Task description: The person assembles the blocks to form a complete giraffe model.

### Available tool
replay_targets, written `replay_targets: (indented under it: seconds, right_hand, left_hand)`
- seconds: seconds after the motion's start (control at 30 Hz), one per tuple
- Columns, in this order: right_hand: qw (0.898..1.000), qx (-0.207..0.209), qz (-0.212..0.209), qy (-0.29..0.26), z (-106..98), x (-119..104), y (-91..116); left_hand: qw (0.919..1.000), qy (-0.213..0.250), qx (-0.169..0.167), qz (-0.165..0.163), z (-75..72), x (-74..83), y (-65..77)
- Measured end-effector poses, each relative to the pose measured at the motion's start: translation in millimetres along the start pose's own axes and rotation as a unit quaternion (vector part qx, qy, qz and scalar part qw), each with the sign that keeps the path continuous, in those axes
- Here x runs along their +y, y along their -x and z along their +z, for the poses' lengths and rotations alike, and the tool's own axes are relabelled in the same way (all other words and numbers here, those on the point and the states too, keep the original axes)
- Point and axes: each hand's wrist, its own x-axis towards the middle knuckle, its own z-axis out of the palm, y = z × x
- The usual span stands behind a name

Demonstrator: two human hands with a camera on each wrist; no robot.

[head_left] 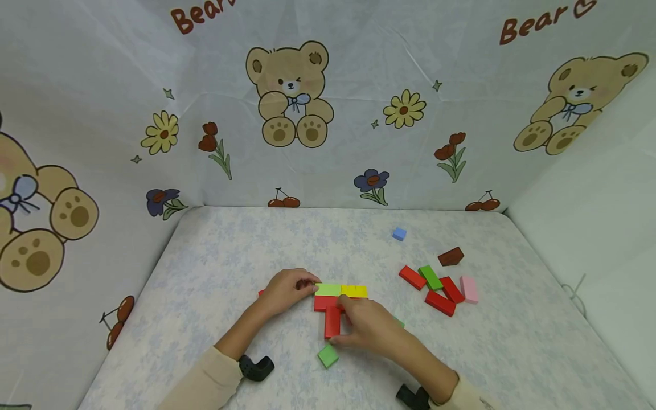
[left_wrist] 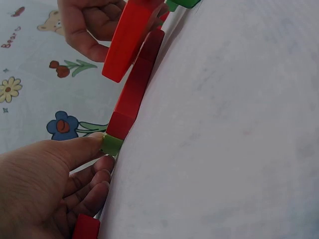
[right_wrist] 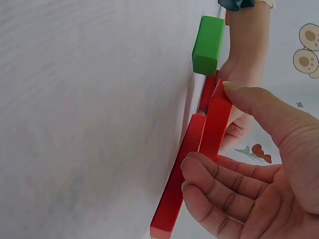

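Note:
My right hand [head_left: 376, 327] pinches a red block [right_wrist: 217, 119] between thumb and fingertips. In the head view, this block [head_left: 332, 323] extends toward me from the red row [head_left: 320, 304]. In the right wrist view it stands raised beside another long red block [right_wrist: 177, 184]. A light green block [head_left: 328, 290] and a yellow block [head_left: 354, 291] lie end to end behind that row. My left hand [head_left: 288, 291] has thumb and fingertips at the light green block's left end. The left wrist view shows its thumb on the block [left_wrist: 111, 145], fingers curled close by.
A green block [head_left: 328, 356] lies just in front of the red block. Another red block [left_wrist: 86, 227] is partly hidden by my left hand. To the right are loose red blocks [head_left: 439, 303], a green one [head_left: 430, 278], a pink one [head_left: 468, 289], a brown one [head_left: 451, 256]; farther back, a blue one [head_left: 399, 234].

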Motion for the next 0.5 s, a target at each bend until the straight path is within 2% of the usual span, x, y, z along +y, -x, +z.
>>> replay_targets:
  seconds: [0.5]
  right_hand:
    - [1.000, 0.003, -0.007, 0.005, 11.9, -11.9, -11.1]
  left_hand:
    - [1.0000, 0.002, 0.002, 0.003, 0.3, -0.7, -0.6]
